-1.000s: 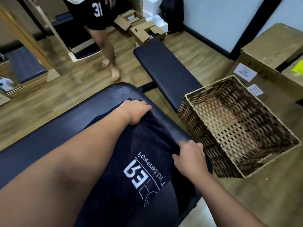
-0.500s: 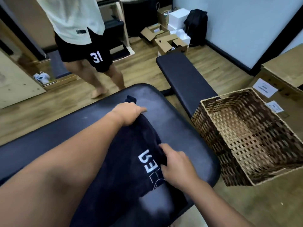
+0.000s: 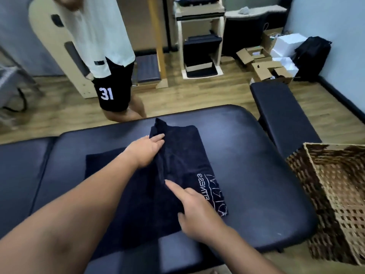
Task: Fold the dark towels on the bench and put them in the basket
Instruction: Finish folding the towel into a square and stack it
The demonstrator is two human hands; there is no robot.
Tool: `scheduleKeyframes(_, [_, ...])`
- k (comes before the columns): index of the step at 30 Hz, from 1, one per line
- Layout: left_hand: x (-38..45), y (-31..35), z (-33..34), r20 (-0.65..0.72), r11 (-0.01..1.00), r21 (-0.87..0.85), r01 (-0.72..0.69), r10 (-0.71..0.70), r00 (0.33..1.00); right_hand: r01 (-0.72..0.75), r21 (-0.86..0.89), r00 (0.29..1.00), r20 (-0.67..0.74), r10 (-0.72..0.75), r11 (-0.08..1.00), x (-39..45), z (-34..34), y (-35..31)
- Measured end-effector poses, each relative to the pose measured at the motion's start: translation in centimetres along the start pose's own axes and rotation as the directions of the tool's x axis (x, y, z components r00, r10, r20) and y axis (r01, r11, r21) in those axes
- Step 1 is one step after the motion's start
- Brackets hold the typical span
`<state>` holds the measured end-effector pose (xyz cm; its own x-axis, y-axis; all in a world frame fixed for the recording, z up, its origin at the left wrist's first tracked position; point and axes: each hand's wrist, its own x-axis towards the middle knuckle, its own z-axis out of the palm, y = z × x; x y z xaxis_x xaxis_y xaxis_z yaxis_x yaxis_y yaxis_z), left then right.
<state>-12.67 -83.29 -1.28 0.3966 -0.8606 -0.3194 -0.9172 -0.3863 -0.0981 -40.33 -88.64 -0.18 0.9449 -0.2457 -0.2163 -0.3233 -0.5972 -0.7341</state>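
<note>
On the bench (image 3: 256, 175), both hands now flat, no longer gripping the half-folded towel (image 3: 177, 165).

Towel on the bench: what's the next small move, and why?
Probably smooth the folded flap flat. The dark towel lies half folded on the bench, its far edge ridged up by the left hand. The right hand points a finger along the fold. The basket waits beside the bench.
</note>
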Motion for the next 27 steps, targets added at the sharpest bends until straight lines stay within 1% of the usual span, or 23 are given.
scheduleKeyframes(4, [-4.9, -5.3, 3.0, 0.009, 0.995, -0.089, 0.052, -0.052, 0.999, 0.028, -0.044, 0.997, 0.079, -0.024, 0.999, 1.9, 4.8, -4.2])
scheduleKeyframes(8, [-8.5, -9.7, 5.3, 0.009, 0.992, -0.116, 0.057, -0.056, 0.998, 0.023, -0.05, 0.992, 0.122, -0.017, 0.998, 3.6, 9.4, -8.2])
scheduleKeyframes(12, [-11.7, -13.2, 7.2, 0.055, 0.982, -0.157, 0.103, -0.096, 0.994, 0.036, -0.071, 0.988, 0.152, -0.024, 0.997, 4.7, 13.6, -11.8])
scheduleKeyframes(16, [-14.3, -15.8, 9.4, 0.09, 0.977, -0.178, 0.116, -0.102, 0.991, 0.062, -0.154, 0.974, 0.225, -0.026, 0.986, 6.0, 16.5, -14.1])
scheduleKeyframes(18, [-15.7, -16.5, 10.2, 0.114, 0.976, -0.14, 0.168, -0.152, 0.982, 0.099, -0.155, 0.952, 0.302, -0.048, 0.983, 6.2, 17.4, -14.7])
scheduleKeyframes(19, [-16.4, -16.6, 10.4, 0.108, 0.969, -0.109, 0.221, -0.209, 0.972, 0.121, -0.128, 0.937, 0.343, -0.071, 0.984, 6.2, 17.6, -14.9])
scheduleKeyframes(20, [-16.9, -16.5, 10.5, 0.056, 0.958, -0.072, 0.278, -0.274, 0.96, 0.128, -0.079, 0.927, 0.365, -0.091, 0.989, 6.2, 17.7, -14.9])
scheduleKeyframes(21, [-17.3, -16.4, 10.4, -0.05, 0.95, -0.053, 0.306, -0.309, 0.95, 0.127, -0.023, 0.93, 0.351, -0.111, 0.992, 6.4, 17.7, -14.8])
scheduleKeyframes(22, [-17.5, -16.0, 10.3, -0.175, 0.956, -0.058, 0.286, -0.292, 0.94, 0.132, 0.012, 0.949, 0.288, -0.13, 0.991, 6.6, 17.7, -14.4])
scheduleKeyframes(23, [-17.6, -15.3, 10.4, -0.291, 0.971, -0.082, 0.223, -0.238, 0.927, 0.156, -0.01, 0.972, 0.178, -0.152, 0.988, 7.0, 17.7, -13.5])
scheduleKeyframes(24, [-17.6, -14.3, 10.8, -0.388, 0.986, -0.106, 0.132, -0.163, 0.907, 0.176, -0.092, 0.984, 0.058, -0.171, 0.98, 7.3, 17.6, -12.3])
scheduleKeyframes(25, [-17.3, -13.1, 11.6, -0.453, 0.993, -0.114, 0.038, -0.086, 0.887, 0.163, -0.219, 0.985, -0.023, -0.172, 0.962, 7.8, 17.3, -11.0])
scheduleKeyframes(26, [-17.1, -11.8, 12.3, -0.418, 0.991, -0.136, -0.008, -0.05, 0.907, 0.113, -0.361, 0.99, -0.036, -0.135, 0.926, 8.1, 16.9, -9.8])
scheduleKeyframes(27, [-17.0, -10.5, 13.1, -0.307, 0.986, -0.169, 0.0, -0.053, 0.95, 0.049, -0.483, 0.998, -0.007, -0.06, 0.874, 8.2, 16.4, -8.8])
